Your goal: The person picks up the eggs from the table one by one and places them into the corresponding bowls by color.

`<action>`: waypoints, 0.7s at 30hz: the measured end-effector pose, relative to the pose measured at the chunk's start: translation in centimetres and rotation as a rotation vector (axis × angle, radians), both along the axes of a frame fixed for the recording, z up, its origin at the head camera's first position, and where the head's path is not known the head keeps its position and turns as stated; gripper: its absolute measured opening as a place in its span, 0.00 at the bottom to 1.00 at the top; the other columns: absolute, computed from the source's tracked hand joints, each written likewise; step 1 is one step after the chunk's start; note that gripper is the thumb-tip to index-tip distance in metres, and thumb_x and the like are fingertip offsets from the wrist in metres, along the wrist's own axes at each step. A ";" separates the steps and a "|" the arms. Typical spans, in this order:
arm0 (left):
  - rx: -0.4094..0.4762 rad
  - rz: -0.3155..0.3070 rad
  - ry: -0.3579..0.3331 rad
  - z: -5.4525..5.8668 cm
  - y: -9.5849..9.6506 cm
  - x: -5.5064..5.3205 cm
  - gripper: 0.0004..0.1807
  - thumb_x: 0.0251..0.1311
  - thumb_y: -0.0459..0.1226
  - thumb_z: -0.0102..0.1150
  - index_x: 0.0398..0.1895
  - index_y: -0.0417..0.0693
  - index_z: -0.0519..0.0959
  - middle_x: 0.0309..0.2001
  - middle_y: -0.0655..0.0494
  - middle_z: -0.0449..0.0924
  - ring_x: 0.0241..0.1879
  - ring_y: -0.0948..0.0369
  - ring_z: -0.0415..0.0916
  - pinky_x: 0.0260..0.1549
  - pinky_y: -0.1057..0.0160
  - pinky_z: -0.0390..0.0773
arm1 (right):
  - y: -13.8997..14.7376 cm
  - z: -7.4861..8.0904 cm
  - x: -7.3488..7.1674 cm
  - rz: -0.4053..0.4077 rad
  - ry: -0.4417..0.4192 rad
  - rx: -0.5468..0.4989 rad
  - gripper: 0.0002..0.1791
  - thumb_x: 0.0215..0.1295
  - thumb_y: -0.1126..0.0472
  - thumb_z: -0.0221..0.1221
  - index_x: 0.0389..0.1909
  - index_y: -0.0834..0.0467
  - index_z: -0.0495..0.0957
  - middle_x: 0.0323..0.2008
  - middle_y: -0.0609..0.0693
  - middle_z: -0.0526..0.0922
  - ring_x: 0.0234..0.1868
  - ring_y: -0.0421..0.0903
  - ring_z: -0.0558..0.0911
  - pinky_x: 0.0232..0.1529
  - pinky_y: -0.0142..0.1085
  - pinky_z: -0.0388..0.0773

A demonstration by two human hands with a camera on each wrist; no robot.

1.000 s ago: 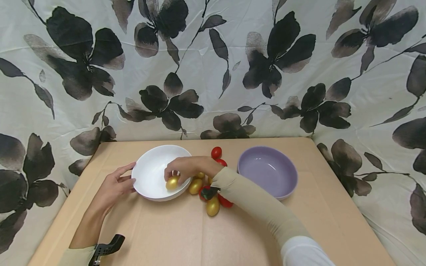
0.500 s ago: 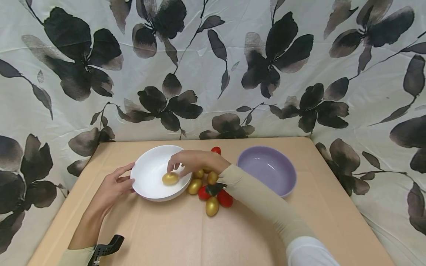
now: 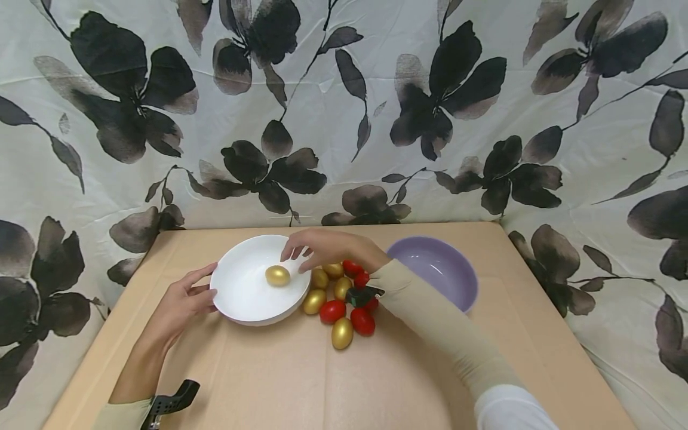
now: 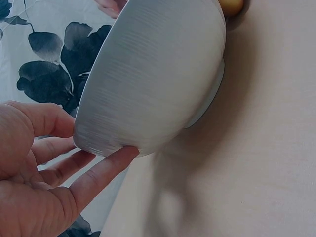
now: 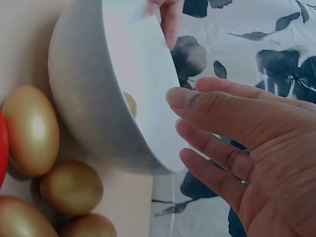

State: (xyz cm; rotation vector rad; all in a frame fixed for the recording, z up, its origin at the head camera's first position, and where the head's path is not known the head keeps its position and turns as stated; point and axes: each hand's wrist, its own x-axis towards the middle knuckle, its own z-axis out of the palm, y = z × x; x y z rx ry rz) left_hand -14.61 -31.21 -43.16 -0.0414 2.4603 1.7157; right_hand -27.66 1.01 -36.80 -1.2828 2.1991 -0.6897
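My left hand [image 3: 185, 301] holds the white bowl [image 3: 242, 298] at its left rim; in the left wrist view, one digit is at the rim and another against the outer wall [image 4: 153, 89]. A shiny gold egg [image 3: 278, 275] lies inside the bowl. Above the bowl's right rim is my right hand [image 3: 328, 246], fingers loosely bent and apart, with nothing between them. The right wrist view shows the thumb and fingertips parted near the rim, the gold egg [image 5: 130, 104] half hidden behind the bowl wall.
Several gold eggs [image 3: 342, 333] and red eggs [image 3: 362, 322] lie in a cluster right of the white bowl, some under my right wrist. A purple bowl [image 3: 430, 269] stands farther right, partly behind my right forearm. A floral cloth [image 3: 344, 119] hangs behind the table [image 3: 258, 382].
My right hand has let go of the gold egg inside the white bowl and moved up and right. The egg now lies loose there. The left hand stays at the rim.
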 end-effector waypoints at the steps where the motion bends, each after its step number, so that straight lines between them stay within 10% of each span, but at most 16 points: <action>1: 0.001 0.000 -0.001 0.0 0.0 0.0 0.37 0.71 0.31 0.56 0.80 0.42 0.56 0.72 0.27 0.60 0.48 0.69 0.81 0.47 0.52 0.86 | 0.3 0.0 -0.1 -0.005 -0.004 -0.010 0.22 0.64 0.65 0.68 0.59 0.56 0.80 0.59 0.52 0.81 0.62 0.53 0.79 0.63 0.41 0.78; 21: 0.008 -0.003 0.007 0.0 0.0 0.0 0.37 0.70 0.31 0.57 0.80 0.41 0.56 0.74 0.30 0.57 0.48 0.73 0.79 0.45 0.55 0.87 | 4.4 -0.8 -1.8 -0.098 0.023 -0.049 0.21 0.63 0.64 0.70 0.57 0.60 0.81 0.56 0.53 0.83 0.57 0.49 0.82 0.60 0.45 0.81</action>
